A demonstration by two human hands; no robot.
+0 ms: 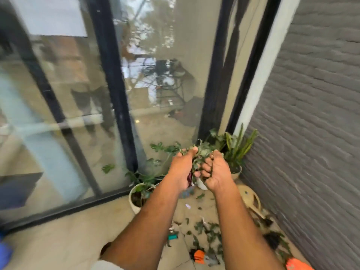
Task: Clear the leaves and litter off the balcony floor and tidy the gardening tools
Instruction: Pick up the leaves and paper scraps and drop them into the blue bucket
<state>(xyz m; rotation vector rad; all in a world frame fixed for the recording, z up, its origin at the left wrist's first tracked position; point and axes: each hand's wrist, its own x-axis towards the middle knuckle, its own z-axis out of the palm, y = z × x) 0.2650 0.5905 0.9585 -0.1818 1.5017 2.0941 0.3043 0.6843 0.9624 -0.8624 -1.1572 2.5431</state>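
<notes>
Head view: both hands are raised together over the far right corner of the balcony, cupping one bundle of leaves (198,158) between them. The left hand (182,168) has its grip curled round the left side of the bundle, thumb over the top; the right hand (215,172) curls its fingers in from the right, so the clump is pressed between the two palms.

More leaves (209,233) and scraps of litter lie scattered on the balcony floor (81,236) near the right wall, among tools: a small green-handled tool (173,237) and an orange-and-grey tool (202,257) nearer the camera. Potted plants stand beyond, a white pot (134,201) to the left of the hands.

The leaves look light, limp and loose, likely to slip out at the edges, so a two-handed scoop closing from below and both sides seems best. The tools look rigid and are best taken by their handles.
</notes>
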